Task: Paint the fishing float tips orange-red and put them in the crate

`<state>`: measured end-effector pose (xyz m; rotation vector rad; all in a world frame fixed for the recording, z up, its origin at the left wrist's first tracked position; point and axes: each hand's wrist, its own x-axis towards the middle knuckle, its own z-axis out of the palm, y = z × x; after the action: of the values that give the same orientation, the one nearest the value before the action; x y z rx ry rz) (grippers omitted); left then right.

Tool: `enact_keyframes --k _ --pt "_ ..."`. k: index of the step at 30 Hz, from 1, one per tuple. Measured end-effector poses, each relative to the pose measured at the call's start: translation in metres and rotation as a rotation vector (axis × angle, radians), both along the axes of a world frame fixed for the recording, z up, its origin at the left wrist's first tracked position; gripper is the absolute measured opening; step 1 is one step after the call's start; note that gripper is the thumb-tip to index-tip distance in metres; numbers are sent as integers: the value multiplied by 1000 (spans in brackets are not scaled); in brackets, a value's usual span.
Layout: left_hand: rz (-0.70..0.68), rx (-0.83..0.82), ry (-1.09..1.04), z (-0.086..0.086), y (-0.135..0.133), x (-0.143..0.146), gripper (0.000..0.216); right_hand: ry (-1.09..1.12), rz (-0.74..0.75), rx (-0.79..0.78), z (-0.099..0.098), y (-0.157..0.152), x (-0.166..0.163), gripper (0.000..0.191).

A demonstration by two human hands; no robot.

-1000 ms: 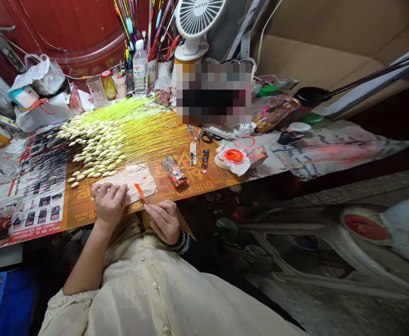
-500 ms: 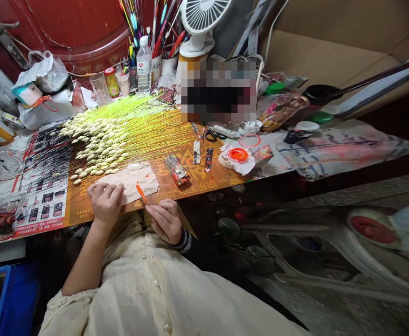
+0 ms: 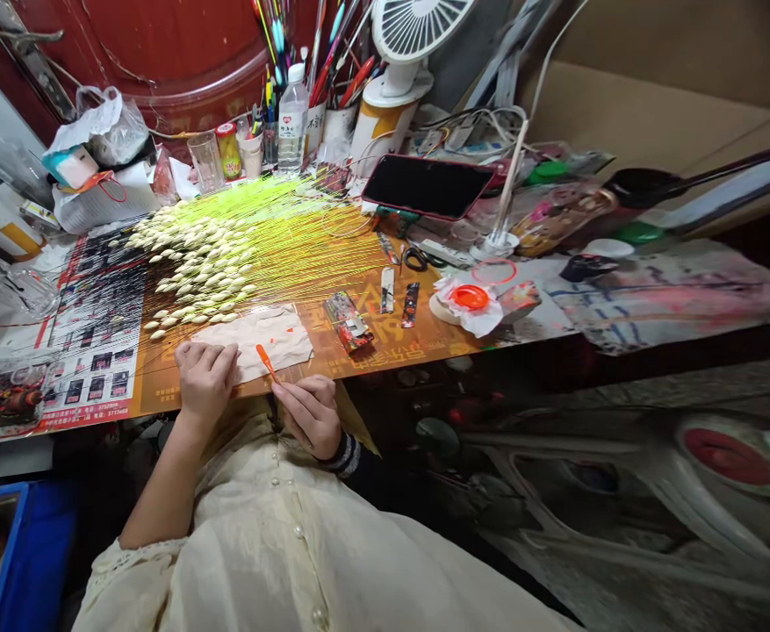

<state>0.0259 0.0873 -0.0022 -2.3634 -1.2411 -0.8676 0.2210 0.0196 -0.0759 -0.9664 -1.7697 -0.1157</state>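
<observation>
In front of my body my right hand (image 3: 312, 415) pinches a slim orange stick with a broader flat tip (image 3: 265, 357); its tip points up and left. My left hand (image 3: 206, 377) rests at the table's front edge with its fingers curled, and whatever they hold is hidden. Under and beyond both hands lies a crumpled pale tissue (image 3: 285, 338) with small orange spots. Just behind it is a large pile of thin rods with cream oval bodies (image 3: 206, 259), fanning into yellow-green tips on the right and dark stems on the left.
A small patterned box (image 3: 349, 322) and two narrow strips lie right of the tissue. Farther right is a dish of orange paint (image 3: 470, 298). Behind stand a phone (image 3: 428, 186), a water bottle (image 3: 291, 123), a fan (image 3: 417, 35) and cups. A blue crate (image 3: 29, 553) is at lower left.
The view has shifted, so the table's things appear farther right. Both hands keep nearly the same pose, and the orange stick is still in my right hand.
</observation>
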Motion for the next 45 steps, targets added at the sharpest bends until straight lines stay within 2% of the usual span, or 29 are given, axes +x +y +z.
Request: enact_keyframes --k 24,36,45 --pt "-3 38 11 2 1 0 14 0 -14 -11 2 1 -1 59" --pt "-7 19 -6 2 1 -1 13 36 37 36 -1 0 3 58" --pt "8 -35 -36 0 -3 -10 17 32 89 32 -3 1 -7 56"
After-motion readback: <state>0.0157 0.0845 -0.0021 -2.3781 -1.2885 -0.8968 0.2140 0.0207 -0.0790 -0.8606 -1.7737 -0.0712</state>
